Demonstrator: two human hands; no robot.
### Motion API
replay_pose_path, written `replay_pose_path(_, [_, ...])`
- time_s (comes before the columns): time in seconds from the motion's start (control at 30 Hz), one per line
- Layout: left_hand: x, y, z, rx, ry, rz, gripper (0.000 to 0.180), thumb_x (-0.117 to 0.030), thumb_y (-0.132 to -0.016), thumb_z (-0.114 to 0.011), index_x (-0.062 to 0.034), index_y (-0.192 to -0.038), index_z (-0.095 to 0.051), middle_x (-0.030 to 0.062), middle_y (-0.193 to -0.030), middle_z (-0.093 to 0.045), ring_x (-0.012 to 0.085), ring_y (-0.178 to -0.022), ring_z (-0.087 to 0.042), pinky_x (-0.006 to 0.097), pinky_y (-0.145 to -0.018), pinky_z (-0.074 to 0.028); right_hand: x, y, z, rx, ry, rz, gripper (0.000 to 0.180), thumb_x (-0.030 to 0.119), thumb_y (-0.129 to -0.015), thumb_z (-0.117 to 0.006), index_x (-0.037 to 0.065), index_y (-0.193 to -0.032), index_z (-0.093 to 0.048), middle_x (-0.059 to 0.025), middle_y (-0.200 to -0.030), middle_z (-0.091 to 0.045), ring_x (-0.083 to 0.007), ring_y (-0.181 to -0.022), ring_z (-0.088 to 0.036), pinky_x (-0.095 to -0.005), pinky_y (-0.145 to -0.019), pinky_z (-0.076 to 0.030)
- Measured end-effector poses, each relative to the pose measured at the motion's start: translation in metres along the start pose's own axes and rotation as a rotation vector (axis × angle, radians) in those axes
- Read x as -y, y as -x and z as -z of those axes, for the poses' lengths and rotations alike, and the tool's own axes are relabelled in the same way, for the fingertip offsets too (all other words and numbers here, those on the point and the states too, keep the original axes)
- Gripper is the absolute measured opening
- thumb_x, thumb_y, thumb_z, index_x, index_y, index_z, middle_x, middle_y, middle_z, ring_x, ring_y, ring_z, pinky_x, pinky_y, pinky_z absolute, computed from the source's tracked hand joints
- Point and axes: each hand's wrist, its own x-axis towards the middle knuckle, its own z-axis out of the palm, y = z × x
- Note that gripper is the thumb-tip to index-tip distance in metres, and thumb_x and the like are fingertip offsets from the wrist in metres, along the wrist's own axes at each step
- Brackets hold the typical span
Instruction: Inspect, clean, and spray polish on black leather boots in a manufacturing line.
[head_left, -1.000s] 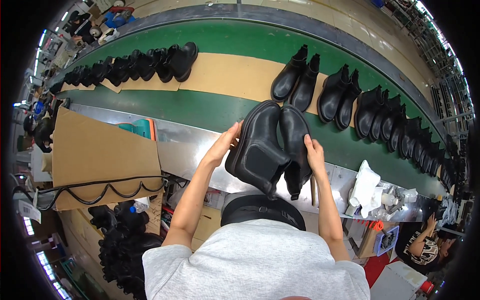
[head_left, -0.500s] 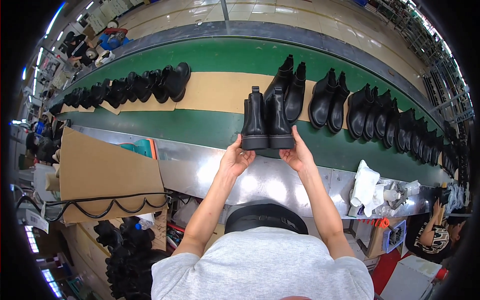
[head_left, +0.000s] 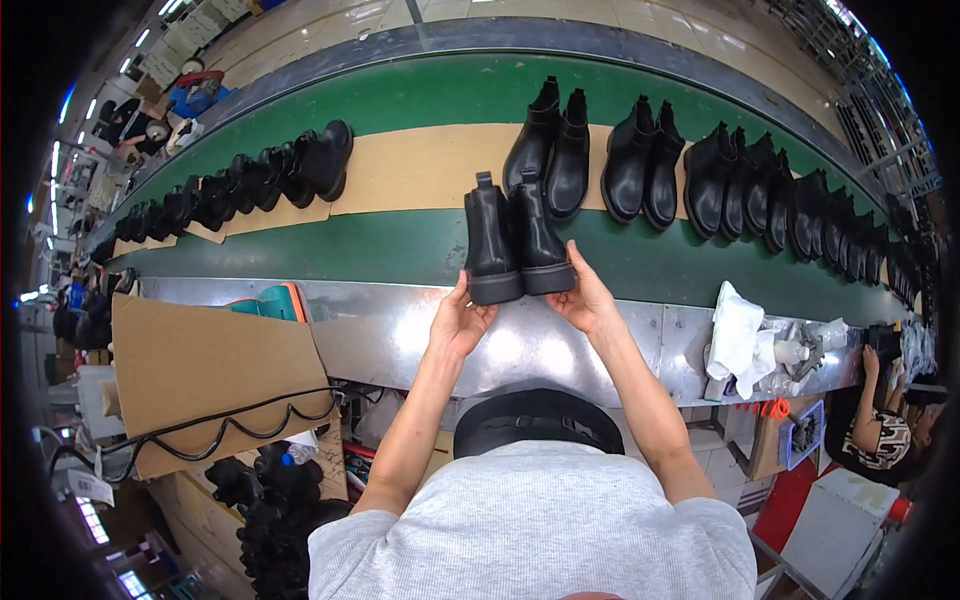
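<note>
Two black ankle boots are held up over the near edge of the green belt (head_left: 400, 240), heels toward me and pull tabs upward. My left hand (head_left: 461, 322) grips the left boot (head_left: 488, 245) at its sole, fingers curled beneath. The right boot (head_left: 538, 245) is gripped the same way by my right hand (head_left: 583, 298), thumb along its outer side. Their heels are close together and their shafts lean slightly apart. Just beyond them, another pair of black boots (head_left: 568, 165) stands on a brown cardboard strip (head_left: 420, 165).
Rows of black boots line the belt at left (head_left: 325, 165) and right (head_left: 630, 165). A metal ledge (head_left: 380, 350) runs along my side. A cardboard sheet (head_left: 220, 380) with a black coiled cable is at left; a white cloth (head_left: 738, 335) lies right. Another person (head_left: 875, 425) works far right.
The held boots have shifted a little left and their shafts have tilted apart. Relative to my view, the belt and its boots have moved slightly up and left.
</note>
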Motion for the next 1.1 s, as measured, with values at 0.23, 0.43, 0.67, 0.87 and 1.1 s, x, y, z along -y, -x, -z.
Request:
replay_pose_path(0.23, [-0.016, 0.008, 0.071, -0.181, -0.679, -0.103, 0.063, -0.033, -0.083, -0.061, -0.0046, -0.133, -0.035, 0.0182, -0.134, -0.038, 0.0325, -0.123, -0.037, 0.044, -0.102, -0.032, -0.014, 0.011, 0.014, -0.021, -0.008, -0.008, 0.039, 0.055, -0.075, -0.066, 0.019, -0.088, -0.059, 0.0031, -0.080, -0.058, -0.0098, -0.073, -0.053, -0.0237, -0.067, -0.042])
replay_pose_path(0.43, [-0.046, 0.093, -0.104, 0.456, -2.345, -1.096, 0.093, -0.014, -0.059, -0.077, -0.0132, -0.139, -0.030, 0.0132, -0.147, -0.022, 0.0356, -0.136, -0.019, 0.061, -0.106, -0.010, -0.022, 0.026, 0.044, 0.027, 0.097, 0.052, 0.055, 0.061, -0.074, -0.063, 0.013, -0.102, -0.061, -0.0018, -0.092, -0.063, -0.0139, -0.085, -0.058, -0.0303, -0.081, -0.042])
replay_pose_path(0.67, [0.009, 0.058, -0.176, 1.553, -2.615, -1.361, 0.056, -0.009, -0.066, -0.061, -0.0042, -0.120, -0.049, 0.0085, -0.096, -0.058, 0.0222, -0.087, -0.055, 0.034, -0.078, -0.041, -0.024, 0.089, 0.049, -0.058, 0.071, 0.281, 0.048, 0.050, -0.083, -0.060, 0.005, -0.098, -0.063, -0.0045, -0.082, -0.064, -0.0130, -0.071, -0.063, -0.0243, -0.061, -0.051])
replay_pose_path(0.87, [0.051, 0.043, -0.206, 1.421, -2.346, -1.395, 0.030, -0.005, -0.066, -0.058, -0.0044, -0.096, -0.058, 0.0035, -0.072, -0.055, 0.0200, -0.073, -0.053, 0.029, -0.060, -0.041, 0.043, 0.164, 0.222, -0.492, 0.273, 0.882, 0.037, 0.029, -0.087, -0.059, 0.003, -0.112, -0.054, -0.0052, -0.090, -0.063, -0.0121, -0.070, -0.061, -0.0266, -0.063, -0.052])
replay_pose_path(1.1, [0.139, 0.000, -0.250, 1.172, -2.093, -2.102, 0.031, -0.012, -0.067, -0.063, -0.0064, -0.098, -0.062, 0.0018, -0.096, -0.063, 0.0144, -0.071, -0.050, 0.026, -0.058, -0.039, 0.138, 0.221, 0.620, -1.294, 0.564, 0.826, 0.078, 0.032, -0.070, -0.078, -0.011, -0.125, -0.043, -0.0231, -0.120, -0.053, -0.0269, -0.110, -0.053, -0.0328, -0.094, -0.041])
